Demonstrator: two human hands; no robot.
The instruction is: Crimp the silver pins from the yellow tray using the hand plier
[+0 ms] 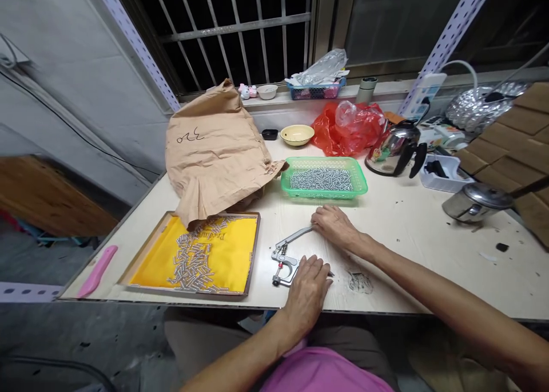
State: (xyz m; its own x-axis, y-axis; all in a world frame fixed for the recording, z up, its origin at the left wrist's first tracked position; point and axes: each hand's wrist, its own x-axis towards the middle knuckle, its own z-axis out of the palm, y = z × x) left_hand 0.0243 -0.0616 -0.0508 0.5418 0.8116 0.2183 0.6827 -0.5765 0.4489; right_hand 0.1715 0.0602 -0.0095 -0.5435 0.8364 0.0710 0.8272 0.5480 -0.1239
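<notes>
A pair of silver snap-fastener pliers [291, 261] lies on its side on the table, its two handles spread wide apart. The end of the upper handle is in the fingers of my right hand [335, 226]. Over the lower handle lies my left hand [307, 292], its fingers curled on it, with the dark handle tip poking out past them. Left of the pliers is a shallow tray [254, 254] lined with yellow cloth [234, 260], holding many small metal pieces [191, 266]. Behind my hands, a green plastic basket [360, 180] holds more such pieces.
A large brown paper bag [214, 146] leans over the tray's back edge. A pink-handled tool [98, 272] lies at the left edge. Toward the back are a yellow bowl [297, 134], red plastic bags [347, 131] and a kettle [392, 149]. A metal pot [476, 203] and cardboard boxes [514, 140] are right.
</notes>
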